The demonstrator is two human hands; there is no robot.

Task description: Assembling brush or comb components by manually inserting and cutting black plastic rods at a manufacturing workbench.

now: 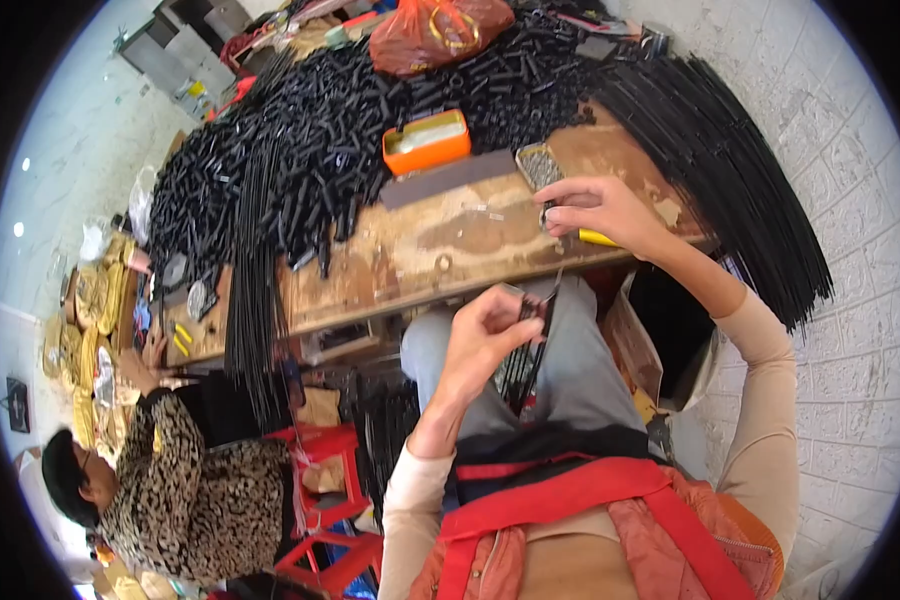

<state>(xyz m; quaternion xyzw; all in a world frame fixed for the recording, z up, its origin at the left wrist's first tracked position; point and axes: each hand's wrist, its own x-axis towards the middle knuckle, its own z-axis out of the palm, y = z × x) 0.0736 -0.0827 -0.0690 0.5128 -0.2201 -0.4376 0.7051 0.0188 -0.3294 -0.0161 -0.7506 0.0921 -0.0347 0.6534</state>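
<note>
My left hand (475, 345) is closed over my lap, its fingers round several thin black rods (517, 378) whose lower ends run down between my knees. One rod tip rises above the fingers toward the table edge. Over the wooden table (370, 255), my right hand (610, 215) pinches a small dark piece (548, 212) between thumb and fingertips; its exact kind is too small to make out. Beside those fingertips stands a small tin (538, 166) full of tiny grey metal parts. A yellow handle (597, 238) lies partly hidden under my right hand.
Black tubular pieces (320, 130) heap across the table's far and left side. Bundles of long black rods lie at right (735, 170) and left (255, 270). An orange tub (427, 160) holds something pale. A co-worker (185, 480) sits at left near red stools (325, 475).
</note>
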